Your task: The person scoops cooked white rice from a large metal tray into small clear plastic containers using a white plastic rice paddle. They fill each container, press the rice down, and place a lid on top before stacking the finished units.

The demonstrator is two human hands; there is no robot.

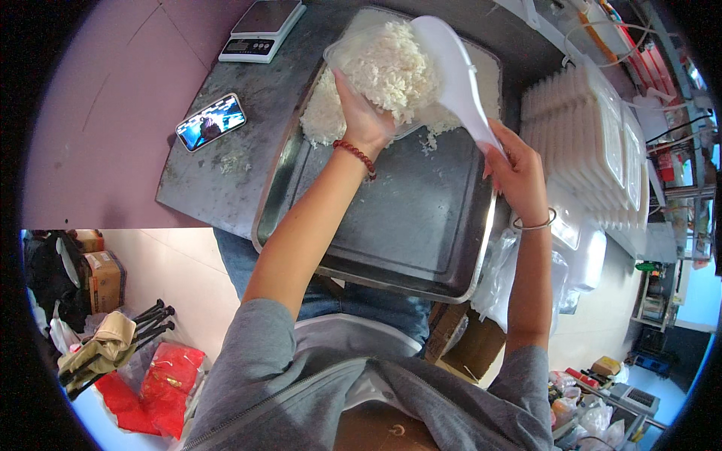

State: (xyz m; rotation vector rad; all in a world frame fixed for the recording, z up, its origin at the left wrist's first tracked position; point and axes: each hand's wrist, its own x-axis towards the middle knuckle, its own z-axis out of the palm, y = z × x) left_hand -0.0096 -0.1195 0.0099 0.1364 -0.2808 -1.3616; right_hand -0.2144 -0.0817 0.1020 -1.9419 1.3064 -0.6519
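Note:
My left hand (364, 115) supports a clear plastic container (334, 53) from below, its fingers partly hidden by the container. A heap of cooked white rice (395, 67) fills it. In my right hand (516, 169) is the handle of a large white plastic rice paddle (459, 73), whose blade lies against the right side of the heap. Beneath both is a deep rectangular metal tray (395, 225). More rice (324, 113) lies in the tray's far part, while its near part shows bare dark metal with a few grains.
A digital scale (262, 31) and a lit phone (211, 122) rest on the stained worktop (197, 175) to the left. Stacked clear plastic containers (586, 135) stand at the right, above a plastic bag (499, 276). An open cardboard box (471, 344) sits below the tray.

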